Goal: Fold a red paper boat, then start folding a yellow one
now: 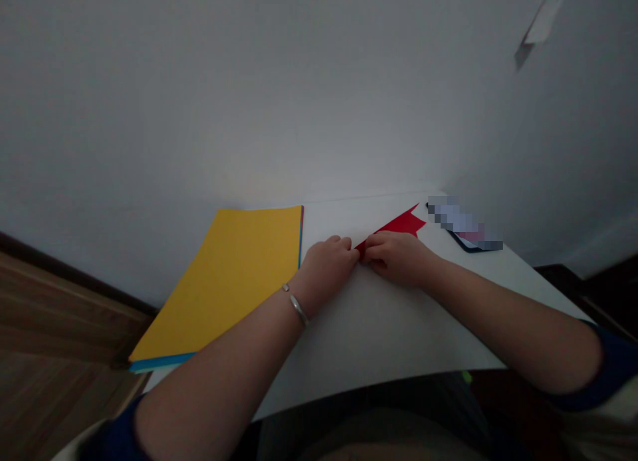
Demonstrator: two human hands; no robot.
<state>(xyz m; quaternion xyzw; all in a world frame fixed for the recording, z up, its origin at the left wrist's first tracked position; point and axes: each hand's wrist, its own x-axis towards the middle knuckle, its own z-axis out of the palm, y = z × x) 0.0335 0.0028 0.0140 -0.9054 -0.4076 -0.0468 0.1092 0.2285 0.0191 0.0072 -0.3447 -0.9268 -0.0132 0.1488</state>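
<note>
Red paper piece (401,223): folded, lying on the bench (389,341) toward its wall side, between the sheet stack and the phone. Long axis runs diagonally, from a narrow end near the person's fingertips up and away to the right. Wide end faces the far right and is notched; one sharp tip points toward the wall, a second, lower one points right toward the phone.

Right hand (399,256): grip closed, thumb and forefinger pinched on the paper close to its narrow end; the hand covers part of the lower edge. Left hand (331,262): fingers bent, fingertips at the very end of the narrow tip; cannot tell whether this grip pinches the paper or only presses it.

Surroundings: stack of coloured sheets (234,275), yellow on top, blue showing along the near edge, thin red and blue edges at the right side. Left forearm crosses above its near right corner. Silver bracelet (298,309) on left wrist. Phone (466,227) flat, screen pixelated, just beyond the paper's tips, apart from them.

Bench: white, set against a pale grey wall (279,95). Wooden panelling (54,374) at left. White strip (547,19) on wall, upper right. Light dim.
</note>
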